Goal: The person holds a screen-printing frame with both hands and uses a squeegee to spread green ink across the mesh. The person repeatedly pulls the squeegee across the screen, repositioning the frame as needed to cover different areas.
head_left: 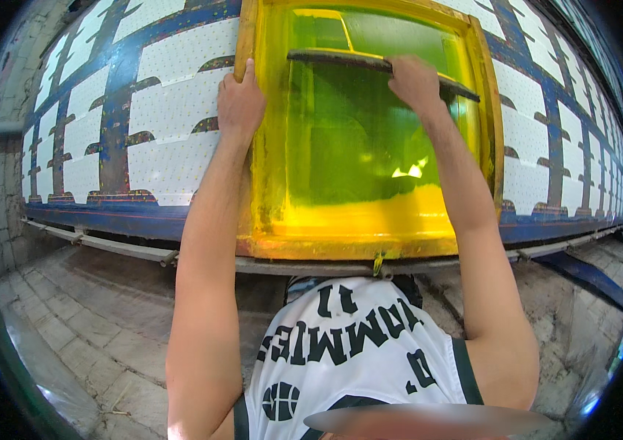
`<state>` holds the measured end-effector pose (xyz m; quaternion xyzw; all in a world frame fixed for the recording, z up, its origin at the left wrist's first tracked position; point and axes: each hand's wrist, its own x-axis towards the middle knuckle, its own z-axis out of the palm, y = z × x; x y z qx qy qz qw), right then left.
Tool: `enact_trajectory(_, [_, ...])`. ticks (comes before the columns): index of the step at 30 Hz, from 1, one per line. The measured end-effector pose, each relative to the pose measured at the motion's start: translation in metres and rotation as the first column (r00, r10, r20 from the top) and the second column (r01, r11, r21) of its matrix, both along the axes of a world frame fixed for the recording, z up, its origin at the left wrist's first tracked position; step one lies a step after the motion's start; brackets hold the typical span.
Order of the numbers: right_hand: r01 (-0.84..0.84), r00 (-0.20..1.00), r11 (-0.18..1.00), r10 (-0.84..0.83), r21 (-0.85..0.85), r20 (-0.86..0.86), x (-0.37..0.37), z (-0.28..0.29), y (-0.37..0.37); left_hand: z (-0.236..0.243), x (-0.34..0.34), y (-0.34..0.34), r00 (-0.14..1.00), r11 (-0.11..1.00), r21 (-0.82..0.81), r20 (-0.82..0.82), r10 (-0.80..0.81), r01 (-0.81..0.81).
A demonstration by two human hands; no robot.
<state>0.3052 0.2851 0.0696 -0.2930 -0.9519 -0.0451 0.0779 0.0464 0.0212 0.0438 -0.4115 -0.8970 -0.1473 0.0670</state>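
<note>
A wooden-framed printing screen (370, 248) smeared with yellow ink lies on a long blue table in front of me. My left hand (242, 103) is closed round the frame's left side, with its fingers over the outer edge. Toward the far end of the screen, my right hand (415, 82) grips a squeegee (341, 59) with a dark, yellow-stained blade. The squeegee lies crosswise on the mesh. Nearer to me, the mesh looks green over its middle, with a bright yellow band of ink along the near end.
White dotted fabric pieces (172, 121) lie in rows on the blue table (117, 216) left of the screen, and more are on the right. A metal rail (124, 248) runs along the near edge. Brick paving (91, 334) shows below.
</note>
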Motion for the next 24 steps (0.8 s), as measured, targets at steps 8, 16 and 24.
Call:
enact_trajectory(8, [-0.009,1.000,1.000,0.009,-0.007,0.025,-0.081,0.014,0.123,-0.009,-0.005,-0.001,0.987,0.997,0.055,-0.149,-0.052,0.061])
enact_trajectory(16, [-0.069,0.993,0.995,0.062,-0.070,-0.101,-0.099,0.040,0.157,-0.008,-0.005,-0.003,0.992,0.995,0.076,-0.115,-0.049,0.058])
enact_trajectory(24, [-0.058,0.998,0.995,0.061,-0.083,0.032,-0.124,0.031,0.166,-0.013,-0.007,-0.004,0.987,0.993,0.098,-0.151,-0.057,0.072])
